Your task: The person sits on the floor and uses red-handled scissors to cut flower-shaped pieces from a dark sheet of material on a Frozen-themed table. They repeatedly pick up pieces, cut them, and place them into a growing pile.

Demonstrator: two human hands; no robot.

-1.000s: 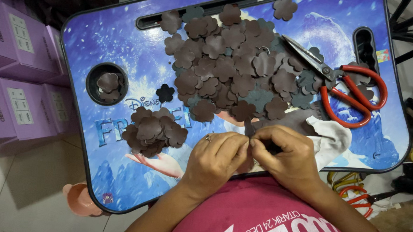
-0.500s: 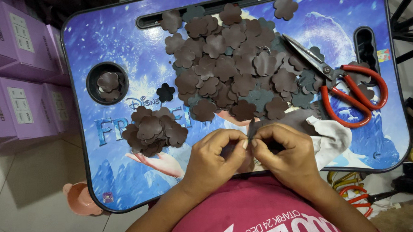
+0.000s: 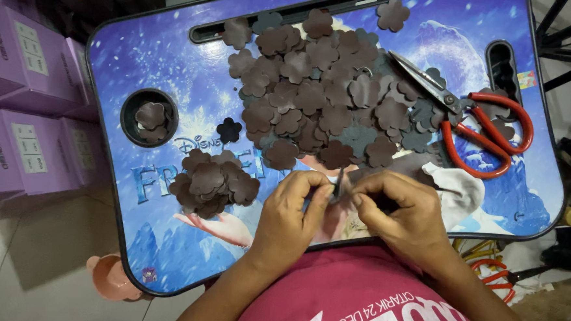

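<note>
both hands (image 3: 348,206) pinching brown flower piece (image 3: 338,185), edge-on, upright

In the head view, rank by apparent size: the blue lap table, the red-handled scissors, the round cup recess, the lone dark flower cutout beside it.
1. blue lap table
2. red-handled scissors
3. round cup recess
4. lone dark flower cutout

Two hands (image 3: 354,213), one pair of red-handled scissors (image 3: 476,121), two heaps of brown flower cutouts (image 3: 321,97) and three purple boxes (image 3: 21,101) are counted.
</note>
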